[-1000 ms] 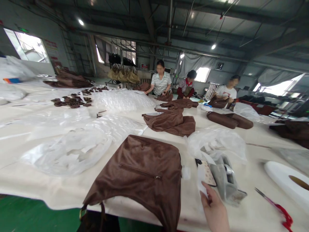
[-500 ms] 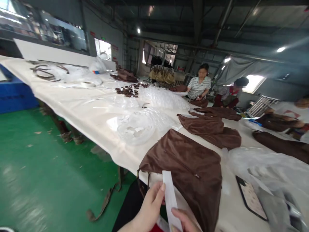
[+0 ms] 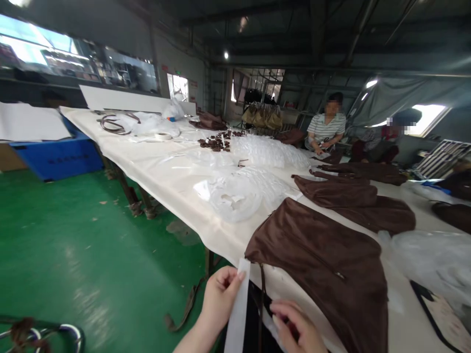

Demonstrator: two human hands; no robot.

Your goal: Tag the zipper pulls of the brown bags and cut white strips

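well to the left of the brown bag (image 3: 320, 250), a blue box (image 3: 69, 159) stands on the green floor (image 3: 110, 264). nearer, just off the bag's left corner, the left hand (image 3: 218, 301) pinches a white strip (image 3: 239, 306) near its upper end, between thumb and fingers; the rest hangs down toward the wearer. the strip looks light and thin, firm enough to keep straight but probably easy to crease, so a flat pinch close to each end should suit it. beyond that same corner, crumpled clear plastic (image 3: 235, 203) lies on the table (image 3: 184, 189). a thin brown strap (image 3: 262, 299) drops from beside the bag's corner. right of it, below the bag's near edge, the right hand (image 3: 298, 326) is apart from the left, fingers curled; i cannot tell if they grip anything. the bag itself lies flat and looks soft and floppy, likely best lifted by two edges. to its right lies a phone (image 3: 437, 314).
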